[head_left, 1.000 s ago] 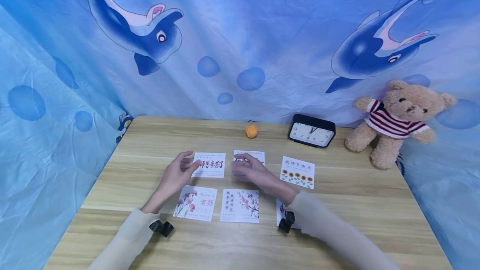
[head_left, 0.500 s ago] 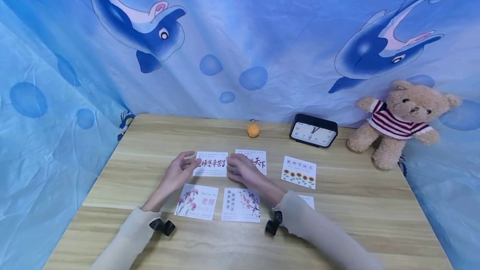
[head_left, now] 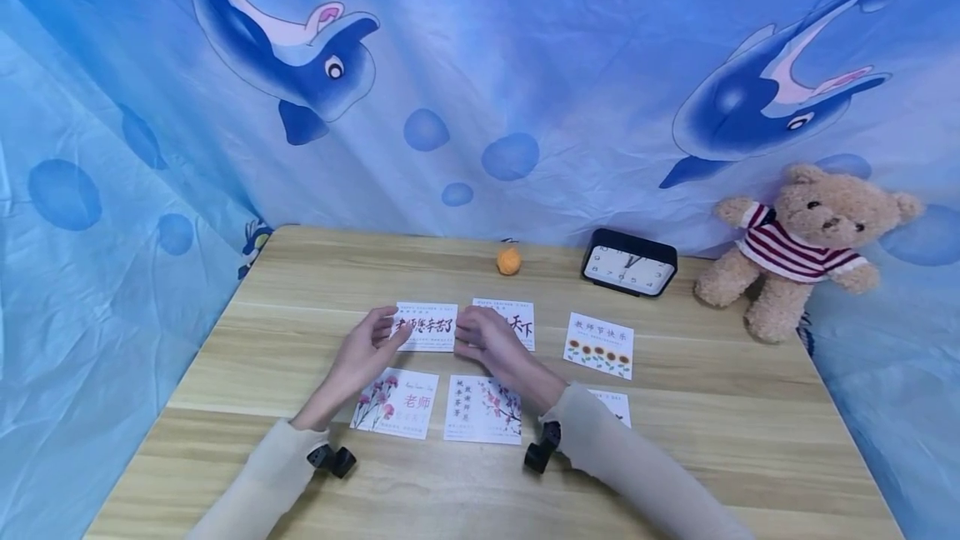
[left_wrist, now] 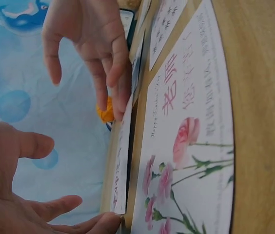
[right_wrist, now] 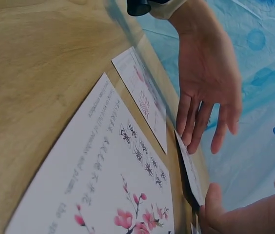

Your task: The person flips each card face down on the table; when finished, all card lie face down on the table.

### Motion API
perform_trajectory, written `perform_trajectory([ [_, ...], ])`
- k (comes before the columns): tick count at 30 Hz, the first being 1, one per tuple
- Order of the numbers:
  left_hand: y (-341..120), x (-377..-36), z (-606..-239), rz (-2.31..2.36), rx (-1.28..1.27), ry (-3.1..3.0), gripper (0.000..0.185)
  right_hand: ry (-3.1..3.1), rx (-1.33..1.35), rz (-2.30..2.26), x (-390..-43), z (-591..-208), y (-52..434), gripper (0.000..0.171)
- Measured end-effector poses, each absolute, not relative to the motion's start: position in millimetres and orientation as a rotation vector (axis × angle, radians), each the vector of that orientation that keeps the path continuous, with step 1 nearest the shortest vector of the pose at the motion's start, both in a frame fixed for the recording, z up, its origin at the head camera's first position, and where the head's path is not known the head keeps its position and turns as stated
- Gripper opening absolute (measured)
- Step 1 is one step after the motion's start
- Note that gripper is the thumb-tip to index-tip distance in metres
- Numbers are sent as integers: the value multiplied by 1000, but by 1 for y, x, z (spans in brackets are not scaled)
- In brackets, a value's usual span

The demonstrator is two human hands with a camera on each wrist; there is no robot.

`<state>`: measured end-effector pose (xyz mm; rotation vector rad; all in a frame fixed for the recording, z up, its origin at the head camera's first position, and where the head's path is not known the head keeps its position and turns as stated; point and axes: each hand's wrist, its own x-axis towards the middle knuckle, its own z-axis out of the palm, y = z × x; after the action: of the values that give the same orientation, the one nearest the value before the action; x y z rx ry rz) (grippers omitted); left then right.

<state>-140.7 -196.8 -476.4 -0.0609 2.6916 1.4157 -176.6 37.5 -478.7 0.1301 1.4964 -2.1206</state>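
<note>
Bracketing the back-left card between left hand and right hand, with loose fingers at opposite edges and no grip, presumably to keep it square. Lies on the worktop behind the carnation card, probably arranged in 2 rows for easy viewing.

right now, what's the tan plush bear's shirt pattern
Maroon and white striped shirt, clearest in head view.

A person's bare left hand and bare right hand emerge from long, plain, pale cream fabric sleeves. Behind the fingers, at the left wrist, sits a small, chunky black camera; another small black camera sits behind the right hand's fingers.
</note>
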Motion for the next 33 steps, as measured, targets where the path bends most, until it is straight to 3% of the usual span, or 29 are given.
perform_trajectory([
  [13,-184,-137,-470,1213,28,2763,78,1562,44,-2098,-186,-465,29,50],
  [33,-173,-140,-464,1548,111,2671,56,1590,-50,-2037,-190,-475,3,40],
])
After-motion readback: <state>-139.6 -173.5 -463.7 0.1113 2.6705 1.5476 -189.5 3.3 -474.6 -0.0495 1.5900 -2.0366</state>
